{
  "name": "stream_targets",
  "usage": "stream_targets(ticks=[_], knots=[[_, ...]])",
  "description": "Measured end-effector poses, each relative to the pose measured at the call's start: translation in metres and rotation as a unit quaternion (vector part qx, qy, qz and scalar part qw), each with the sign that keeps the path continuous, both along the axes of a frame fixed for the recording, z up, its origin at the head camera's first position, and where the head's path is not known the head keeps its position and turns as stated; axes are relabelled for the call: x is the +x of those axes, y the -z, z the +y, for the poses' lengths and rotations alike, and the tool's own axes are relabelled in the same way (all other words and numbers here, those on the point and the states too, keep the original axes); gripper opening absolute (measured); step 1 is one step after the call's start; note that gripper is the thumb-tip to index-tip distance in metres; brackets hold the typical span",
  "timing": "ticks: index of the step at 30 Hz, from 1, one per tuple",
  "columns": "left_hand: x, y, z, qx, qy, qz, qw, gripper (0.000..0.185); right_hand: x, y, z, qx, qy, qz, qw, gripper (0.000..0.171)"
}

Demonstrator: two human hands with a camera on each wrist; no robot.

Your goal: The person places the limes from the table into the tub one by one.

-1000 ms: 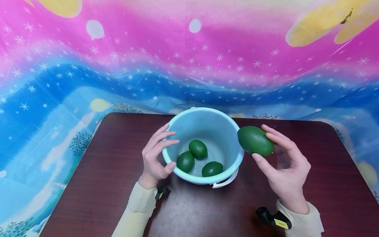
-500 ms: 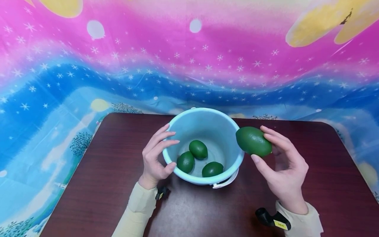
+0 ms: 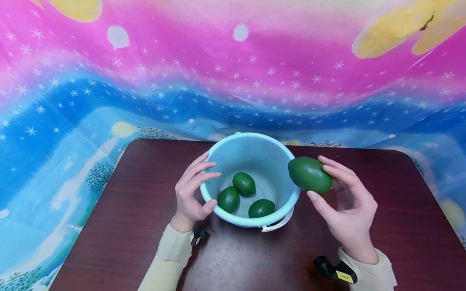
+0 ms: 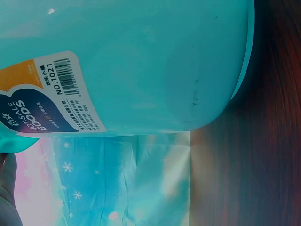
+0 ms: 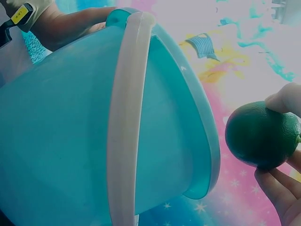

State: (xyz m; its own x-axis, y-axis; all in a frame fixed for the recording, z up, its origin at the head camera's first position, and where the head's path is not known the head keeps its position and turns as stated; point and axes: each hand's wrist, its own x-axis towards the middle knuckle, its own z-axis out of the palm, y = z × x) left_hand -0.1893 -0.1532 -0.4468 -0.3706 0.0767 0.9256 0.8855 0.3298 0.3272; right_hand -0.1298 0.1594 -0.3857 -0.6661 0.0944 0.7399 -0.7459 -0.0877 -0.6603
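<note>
A light blue bucket (image 3: 251, 220) stands on the table with three green limes inside, among them a lime (image 3: 244, 184) at the back and a lime (image 3: 261, 208) at the front. My left hand (image 3: 191, 194) holds the bucket's left rim, its fingertips reaching over the edge and its thumb at the near side. With thumb and fingertips, my right hand (image 3: 351, 202) pinches another lime (image 3: 309, 174) at the bucket's right rim. In the right wrist view, this held lime (image 5: 261, 135) is apart from the rim, beyond the bucket's mouth.
The bucket's white handle (image 3: 278, 224) hangs down at its front right. A dark reddish-brown table (image 3: 127, 226) lies underneath. Behind it hangs a pink and blue patterned cloth (image 3: 204, 72). A barcode label (image 4: 61, 89) is stuck on the bucket's side.
My right hand has shifted slightly left with the lime, bringing it closer over the bucket's right rim. The left hand, bucket and limes inside stay in place.
</note>
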Motion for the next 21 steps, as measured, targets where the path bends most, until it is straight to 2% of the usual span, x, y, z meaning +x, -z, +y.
stream_targets(ticks=[9,21], knots=[[0.0006,-0.0003,-0.0003,-0.001,-0.001,-0.002,1.0000,0.062,0.0002,0.0015,0.0008,0.018,0.006,-0.008,1.000,0.053],[0.0004,-0.0006,-0.0001,0.000,-0.002,0.000,1.0000,0.062,0.0022,-0.0044,-0.0051,0.015,-0.003,-0.007,1.000,0.052]])
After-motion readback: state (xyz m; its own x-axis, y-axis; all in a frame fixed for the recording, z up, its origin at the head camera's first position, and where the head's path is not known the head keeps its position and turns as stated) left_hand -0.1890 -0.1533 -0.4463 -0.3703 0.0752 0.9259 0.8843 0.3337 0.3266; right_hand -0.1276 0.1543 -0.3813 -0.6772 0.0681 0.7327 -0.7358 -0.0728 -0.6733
